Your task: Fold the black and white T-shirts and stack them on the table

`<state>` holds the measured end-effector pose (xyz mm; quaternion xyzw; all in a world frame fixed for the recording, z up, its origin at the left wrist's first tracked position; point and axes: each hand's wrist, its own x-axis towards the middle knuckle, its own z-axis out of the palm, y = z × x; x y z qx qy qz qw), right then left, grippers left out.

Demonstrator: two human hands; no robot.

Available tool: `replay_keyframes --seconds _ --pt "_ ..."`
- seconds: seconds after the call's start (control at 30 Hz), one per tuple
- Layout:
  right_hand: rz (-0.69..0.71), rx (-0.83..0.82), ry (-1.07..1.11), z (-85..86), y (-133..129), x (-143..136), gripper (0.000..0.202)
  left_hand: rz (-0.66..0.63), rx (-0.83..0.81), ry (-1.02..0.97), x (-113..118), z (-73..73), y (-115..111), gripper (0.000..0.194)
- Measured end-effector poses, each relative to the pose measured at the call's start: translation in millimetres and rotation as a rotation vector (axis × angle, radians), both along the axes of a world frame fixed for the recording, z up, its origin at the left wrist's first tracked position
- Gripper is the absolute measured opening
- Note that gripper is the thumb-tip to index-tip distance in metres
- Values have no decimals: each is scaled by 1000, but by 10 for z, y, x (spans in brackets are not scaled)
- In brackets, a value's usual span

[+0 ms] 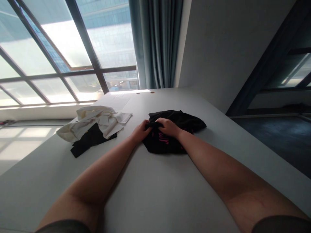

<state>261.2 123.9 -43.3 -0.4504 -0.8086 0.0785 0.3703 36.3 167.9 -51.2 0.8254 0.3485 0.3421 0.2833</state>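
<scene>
A black garment (167,144) with pink lettering lies bunched on the white table (155,187), in front of me. My left hand (142,130) grips its upper left edge, fingers closed on the cloth. Close beside it, my right hand (168,127) pinches the same edge, the thumb pointing toward the left hand. More of the black cloth spreads behind and to the right of my right hand. The folds hide some of my fingertips.
White clothing (93,121) lies in a loose heap on the left part of the table, partly over a black piece of cloth (91,139). Beyond the table hang blue-grey curtains (157,45), beside large windows. A wall stands at the back right.
</scene>
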Motion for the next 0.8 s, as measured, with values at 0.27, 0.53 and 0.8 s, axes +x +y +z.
replay_keyframes --seconds 0.27,0.53,0.8 --pt "-143 136 -30 56 -30 -5 5 49 -11 -25 -12 28 40 18" --pt "-150 305 4 173 -134 -52 14 -87 -307 -365 -10 27 53 24" --pt "-56 188 38 127 -107 -40 24 -66 -277 -401 -29 33 52 20"
